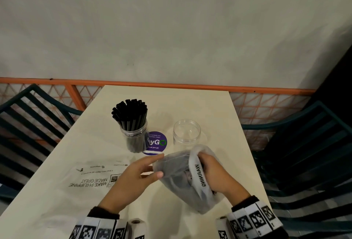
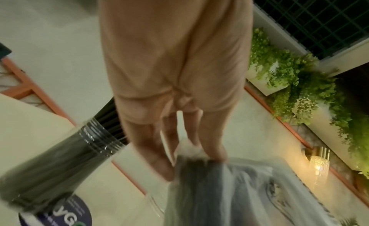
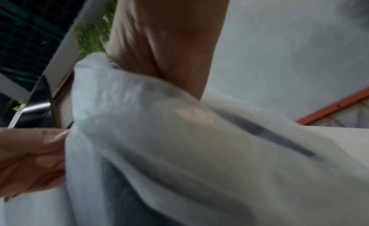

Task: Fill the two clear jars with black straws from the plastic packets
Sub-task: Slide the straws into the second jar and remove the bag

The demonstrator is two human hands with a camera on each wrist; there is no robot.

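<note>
You are on the second half of the job. The full jar (image 1: 134,137), packed with black straws (image 1: 130,113), stands near the middle of the tabletop (image 1: 215,105), and the empty jar (image 1: 186,132) stands to its right, toward the right edge, with a purple sticker (image 1: 156,144) on the table between them. An emptied plastic packet (image 1: 95,174) lies flat by the left edge.

The packet (image 1: 182,177) you are working on is at the near edge, just in front of the empty jar, dark straws showing through it. Your right hand (image 1: 213,174) grips its folded mouth, fingers curled into the plastic beside the band printed "WARNING". Your left hand (image 1: 137,175) pinches the opposite lip between thumb and nearly straight fingers; the left wrist view shows the fingertips (image 2: 217,152) on the plastic edge.

So the step in hand looks like opening the packet. Next, spread the mouth wide, gather the straws as one bundle, and stand them upright in the empty jar. Watch the jar: it is light and close, so it could tip.
</note>
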